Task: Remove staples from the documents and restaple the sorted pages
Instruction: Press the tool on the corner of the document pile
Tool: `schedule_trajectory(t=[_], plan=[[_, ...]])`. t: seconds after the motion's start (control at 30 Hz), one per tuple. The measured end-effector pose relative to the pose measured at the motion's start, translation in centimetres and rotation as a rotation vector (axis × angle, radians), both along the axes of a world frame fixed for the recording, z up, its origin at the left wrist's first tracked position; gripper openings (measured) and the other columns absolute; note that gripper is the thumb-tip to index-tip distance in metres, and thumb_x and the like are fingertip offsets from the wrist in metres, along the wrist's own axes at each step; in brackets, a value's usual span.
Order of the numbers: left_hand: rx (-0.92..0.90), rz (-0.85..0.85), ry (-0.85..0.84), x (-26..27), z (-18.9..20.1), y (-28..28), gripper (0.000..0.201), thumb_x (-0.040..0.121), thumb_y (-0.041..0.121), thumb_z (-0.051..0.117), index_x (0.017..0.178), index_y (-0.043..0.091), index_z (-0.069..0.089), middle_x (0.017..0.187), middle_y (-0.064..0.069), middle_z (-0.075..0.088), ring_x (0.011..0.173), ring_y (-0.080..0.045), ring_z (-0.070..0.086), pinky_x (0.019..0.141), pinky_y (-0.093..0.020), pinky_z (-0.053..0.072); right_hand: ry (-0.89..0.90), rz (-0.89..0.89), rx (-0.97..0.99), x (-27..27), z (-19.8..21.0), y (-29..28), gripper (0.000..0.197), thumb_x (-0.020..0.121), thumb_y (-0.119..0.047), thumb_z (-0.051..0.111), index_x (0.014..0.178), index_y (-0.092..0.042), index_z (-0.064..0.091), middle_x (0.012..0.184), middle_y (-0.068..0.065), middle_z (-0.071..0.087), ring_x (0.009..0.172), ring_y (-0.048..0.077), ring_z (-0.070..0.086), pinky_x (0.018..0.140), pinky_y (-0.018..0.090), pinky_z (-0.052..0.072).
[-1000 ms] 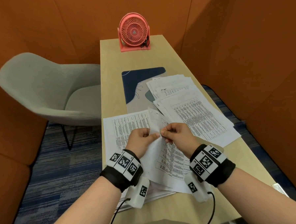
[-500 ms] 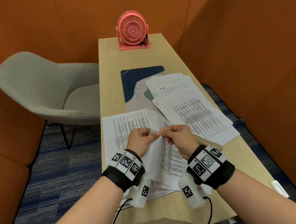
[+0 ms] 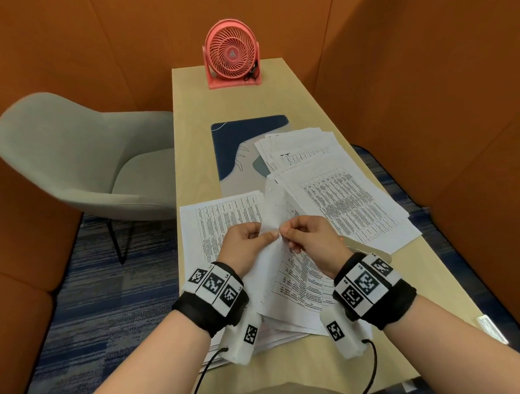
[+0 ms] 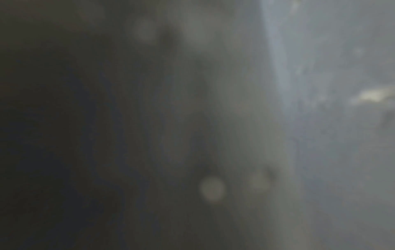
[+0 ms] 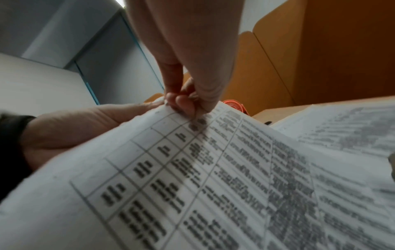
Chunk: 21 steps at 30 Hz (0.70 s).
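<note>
My table [image 3: 239, 107] stretches ahead, a grey chair [image 3: 79, 164] to its left and a pink fan [image 3: 231, 53] at the far end. Paper stacks [image 3: 343, 198] cover its right side over a blue mat [image 3: 237, 140]. My left hand [image 3: 244, 245] pinches the raised corner of a stapled document [image 3: 290, 285]; my right hand [image 3: 310, 239] pinches at the same corner, fingertips [image 5: 183, 103] tight together. The left wrist view is dark blur.

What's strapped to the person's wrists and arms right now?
Bare forearms, no sleeves. Each wrist wears a black band topped with white blocks of square black-and-white markers. A white camera module with its own marker hangs under each wrist, trailing a black cable.
</note>
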State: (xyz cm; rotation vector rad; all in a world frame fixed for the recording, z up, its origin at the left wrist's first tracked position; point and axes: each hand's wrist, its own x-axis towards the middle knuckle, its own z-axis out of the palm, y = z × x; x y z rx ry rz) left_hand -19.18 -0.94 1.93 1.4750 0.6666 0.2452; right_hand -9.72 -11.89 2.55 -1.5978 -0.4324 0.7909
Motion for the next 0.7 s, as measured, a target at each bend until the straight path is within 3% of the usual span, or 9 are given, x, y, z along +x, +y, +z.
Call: schedule_trajectory(t=[0.07, 0.17, 0.27, 0.33, 0.4, 0.47, 0.57, 0.7], plan=[[0.013, -0.027, 0.013, -0.05, 0.38, -0.02, 0.006, 0.085, 0.008, 0.064, 0.081, 0.011, 0.067, 0.072, -0.003, 0.070, 0.063, -0.014, 0.065, 0.064, -0.025, 0.053, -0.041, 0.046, -0.015, 0.30, 0.33, -0.11, 0.018, 0.090, 0.004, 0.055, 0.074, -0.006, 0.059, 0.057, 0.001, 0.055, 0.046, 0.004, 0.047, 0.046, 0.014, 0.038], [0.094, -0.058, 0.044, 0.07, 0.64, 0.05, 0.005, 0.085, 0.014, 0.065, 0.082, 0.011, 0.067, 0.083, -0.015, 0.070, 0.073, -0.025, 0.064, 0.073, -0.039, 0.053, -0.130, 0.099, -0.083, 0.68, 0.70, -0.20, 0.019, 0.090, 0.001, 0.057, 0.074, -0.010, 0.058, 0.059, 0.004, 0.054, 0.049, 0.007, 0.047, 0.047, 0.015, 0.038], [0.219, -0.066, 0.068, 0.24, 0.90, 0.05, 0.020, 0.074, 0.026, 0.076, 0.081, 0.009, 0.068, 0.086, -0.019, 0.070, 0.079, -0.035, 0.065, 0.076, -0.046, 0.052, -0.177, 0.084, -0.132, 0.88, 0.74, -0.29, 0.021, 0.087, 0.001, 0.059, 0.072, -0.012, 0.058, 0.060, 0.003, 0.054, 0.048, 0.007, 0.047, 0.046, 0.014, 0.038], [0.289, -0.082, 0.073, 0.41, 0.92, 0.09, 0.023, 0.070, 0.030, 0.076, 0.079, 0.010, 0.069, 0.081, -0.017, 0.069, 0.075, -0.034, 0.063, 0.072, -0.045, 0.051, -0.184, 0.083, -0.156, 0.95, 0.70, -0.40, 0.020, 0.087, 0.000, 0.061, 0.071, -0.012, 0.059, 0.059, 0.001, 0.054, 0.047, 0.005, 0.047, 0.046, 0.013, 0.038], [0.340, -0.098, 0.080, 0.53, 0.85, 0.11, 0.012, 0.077, 0.022, 0.073, 0.078, 0.011, 0.068, 0.078, -0.017, 0.068, 0.071, -0.032, 0.061, 0.070, -0.043, 0.050, -0.182, 0.097, -0.174, 1.02, 0.65, -0.54, 0.020, 0.087, 0.000, 0.061, 0.070, -0.012, 0.059, 0.058, 0.000, 0.053, 0.046, 0.005, 0.047, 0.046, 0.013, 0.037], [0.359, -0.098, 0.081, 0.57, 0.58, 0.10, 0.009, 0.081, 0.019, 0.070, 0.081, 0.010, 0.068, 0.082, -0.018, 0.068, 0.078, -0.037, 0.064, 0.073, -0.046, 0.051, -0.194, 0.109, -0.187, 1.06, 0.60, -0.66, 0.020, 0.087, -0.001, 0.062, 0.070, -0.012, 0.059, 0.056, 0.000, 0.053, 0.048, 0.007, 0.046, 0.046, 0.013, 0.037], [0.381, -0.111, 0.087, 0.72, 0.43, -0.13, 0.011, 0.085, 0.017, 0.065, 0.085, 0.006, 0.066, 0.084, -0.019, 0.068, 0.080, -0.037, 0.064, 0.075, -0.048, 0.050, -0.223, 0.121, -0.186, 0.96, 0.62, -0.75, 0.020, 0.087, -0.002, 0.062, 0.071, -0.013, 0.059, 0.058, -0.001, 0.054, 0.050, 0.006, 0.047, 0.048, 0.011, 0.037], [0.491, -0.172, 0.127, 0.87, 0.27, -0.15, 0.020, 0.090, 0.019, 0.057, 0.091, -0.001, 0.061, 0.087, -0.016, 0.065, 0.081, -0.030, 0.060, 0.075, -0.040, 0.047, -0.348, 0.129, -0.240, 0.54, 0.66, -0.59, 0.024, 0.087, -0.006, 0.063, 0.069, -0.020, 0.057, 0.063, -0.004, 0.054, 0.055, 0.005, 0.048, 0.053, 0.011, 0.037]])
